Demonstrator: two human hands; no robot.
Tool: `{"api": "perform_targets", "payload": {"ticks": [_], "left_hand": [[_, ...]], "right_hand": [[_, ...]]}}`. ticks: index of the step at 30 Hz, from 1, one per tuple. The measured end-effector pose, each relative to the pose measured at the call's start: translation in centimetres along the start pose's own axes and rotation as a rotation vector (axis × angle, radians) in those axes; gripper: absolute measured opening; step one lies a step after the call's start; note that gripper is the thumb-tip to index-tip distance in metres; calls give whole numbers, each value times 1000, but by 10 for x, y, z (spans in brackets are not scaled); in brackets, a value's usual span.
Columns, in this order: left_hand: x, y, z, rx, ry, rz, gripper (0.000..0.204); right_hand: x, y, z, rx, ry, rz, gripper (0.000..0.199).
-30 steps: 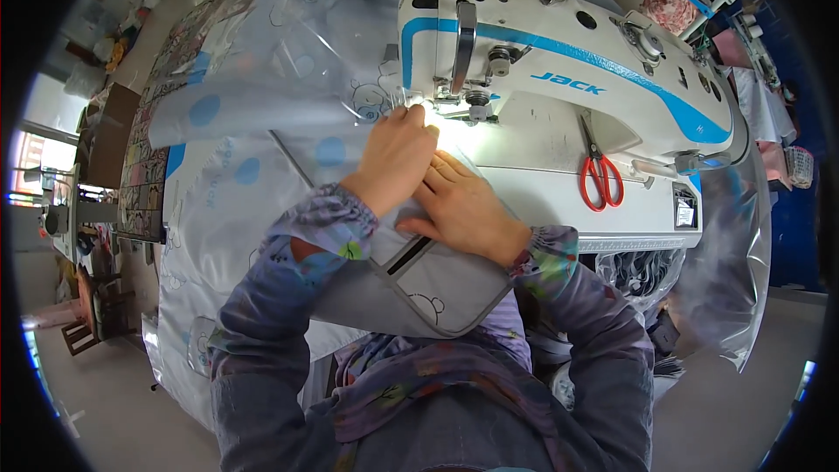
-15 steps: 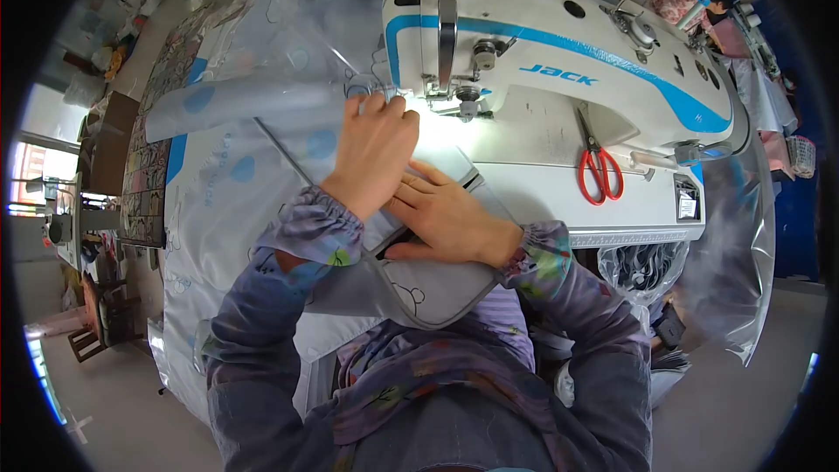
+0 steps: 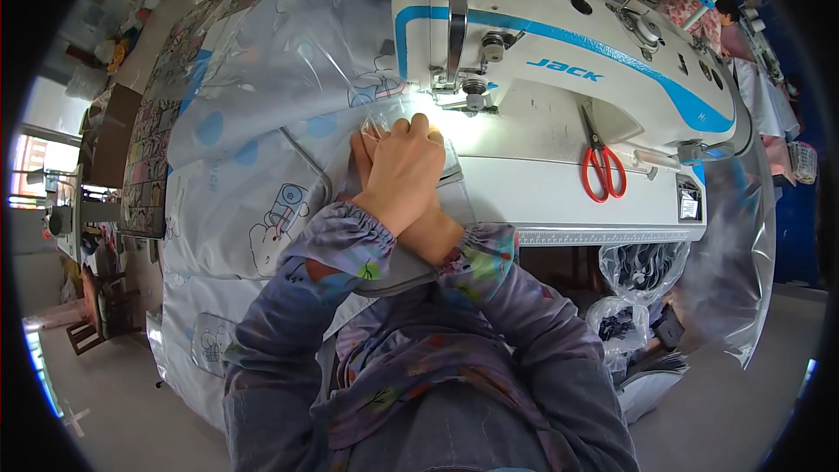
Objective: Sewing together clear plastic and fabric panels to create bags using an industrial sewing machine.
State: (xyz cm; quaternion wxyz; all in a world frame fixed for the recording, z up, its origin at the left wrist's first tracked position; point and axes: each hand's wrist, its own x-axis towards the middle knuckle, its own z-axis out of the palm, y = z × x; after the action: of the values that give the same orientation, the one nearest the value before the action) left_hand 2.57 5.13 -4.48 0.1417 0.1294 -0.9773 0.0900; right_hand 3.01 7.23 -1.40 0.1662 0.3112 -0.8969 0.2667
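Note:
My left hand (image 3: 406, 166) lies with fingers curled on a grey fabric piece (image 3: 398, 278) covered by clear plastic film, just in front of the presser foot (image 3: 472, 107) of a white and blue sewing machine (image 3: 559, 61). My right hand (image 3: 362, 145) crosses beneath the left one. Only its wrist and fingertips show, resting on the same piece. The machine's lamp lights the spot under the needle.
Red-handled scissors (image 3: 601, 162) lie on the machine bed to the right. A large clear sheet with blue printed figures (image 3: 253, 183) drapes over the table on the left. Plastic bags (image 3: 634, 297) hang below the table's right side. A workroom floor with furniture shows at the far left.
Both hands have slid the grey piece toward the needle. The right hand, earlier beside the left, is now crossed under it and mostly hidden.

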Motion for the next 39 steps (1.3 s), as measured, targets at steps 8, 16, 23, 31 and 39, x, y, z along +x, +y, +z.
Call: {"api": "perform_targets", "payload": {"ticks": [8,16,23,31,39], "left_hand": [[22,-8,22,776,97,357,32],[14,-100,-52,-488,156,415,37],[-76,-219,-64,-611,-62,-93,27],[49,-232,-35,-266,311,69,13],[152,-243,-80,-435,-97,163,15]], "right_hand": [[24,11,11,-38,-45,67,64],[29,33,-6,70,-86,63,69],[52,35,4,274,-66,-172,30],[77,14,25,386,398,61,17],[52,-2,5,557,218,7,58]]}}
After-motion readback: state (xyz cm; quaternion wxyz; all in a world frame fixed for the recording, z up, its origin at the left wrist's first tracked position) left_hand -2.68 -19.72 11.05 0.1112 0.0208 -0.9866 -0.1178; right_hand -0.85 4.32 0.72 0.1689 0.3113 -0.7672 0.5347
